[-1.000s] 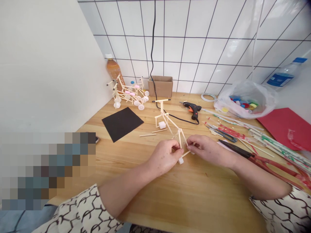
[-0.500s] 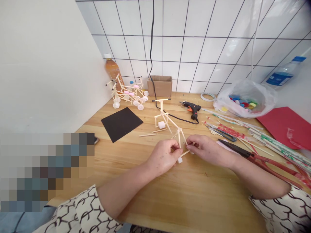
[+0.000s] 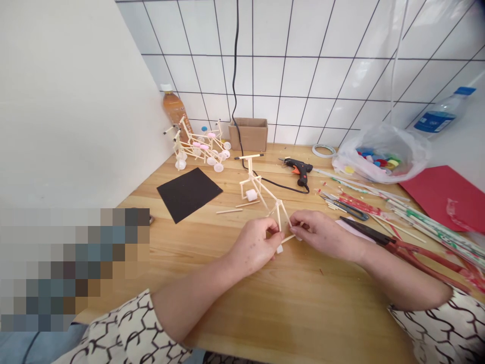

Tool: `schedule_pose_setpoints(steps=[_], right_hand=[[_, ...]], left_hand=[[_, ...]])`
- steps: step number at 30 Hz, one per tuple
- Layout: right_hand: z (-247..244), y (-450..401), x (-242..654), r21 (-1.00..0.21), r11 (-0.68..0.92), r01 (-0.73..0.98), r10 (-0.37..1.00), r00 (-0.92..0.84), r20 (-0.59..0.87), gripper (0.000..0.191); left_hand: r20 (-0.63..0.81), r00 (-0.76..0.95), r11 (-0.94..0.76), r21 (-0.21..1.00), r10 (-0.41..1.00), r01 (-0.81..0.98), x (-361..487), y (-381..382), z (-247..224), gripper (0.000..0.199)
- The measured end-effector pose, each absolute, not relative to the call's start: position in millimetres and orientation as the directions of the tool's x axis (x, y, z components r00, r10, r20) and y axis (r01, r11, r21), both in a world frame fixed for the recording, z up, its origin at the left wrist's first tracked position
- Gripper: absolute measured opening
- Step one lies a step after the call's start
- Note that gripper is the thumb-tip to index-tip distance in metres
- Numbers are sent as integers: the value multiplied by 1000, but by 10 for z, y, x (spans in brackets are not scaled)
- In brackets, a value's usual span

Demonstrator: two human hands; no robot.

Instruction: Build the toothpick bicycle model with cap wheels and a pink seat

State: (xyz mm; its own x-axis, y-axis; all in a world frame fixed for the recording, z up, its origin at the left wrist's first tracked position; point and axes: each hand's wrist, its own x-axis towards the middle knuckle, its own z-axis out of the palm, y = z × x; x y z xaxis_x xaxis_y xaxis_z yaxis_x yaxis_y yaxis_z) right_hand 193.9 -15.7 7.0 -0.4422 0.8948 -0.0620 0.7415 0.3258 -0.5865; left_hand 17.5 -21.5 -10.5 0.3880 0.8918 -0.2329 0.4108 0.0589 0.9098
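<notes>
Head view. I am watching the stick frame (image 3: 279,203) sitting mid-table (image 3: 265,308), its top bar pointing away and its splayed legs reaching toward me. The left hand (image 3: 254,240) is pinching the left leg above a small white piece (image 3: 280,249); the right hand (image 3: 312,227) is pinching the right leg, fingers partly hiding its foot. A cross stick (image 3: 288,239) is running low between them. I am judging the step in hand as steadying and aligning these legs; whether glue is setting, I cannot tell. The next move, by my reading, is calling for even pressure and no twisting at the upper joint. The glue gun (image 3: 299,169) is lying beyond, untouched.
</notes>
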Motion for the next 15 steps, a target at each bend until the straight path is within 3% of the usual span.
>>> schedule_pose_setpoints(steps=[15], right_hand=[[2, -137, 1956, -590, 324, 739, 906, -422, -30, 16]], left_hand=[[-190, 398, 26, 924, 898, 383, 190, -184, -107, 12]])
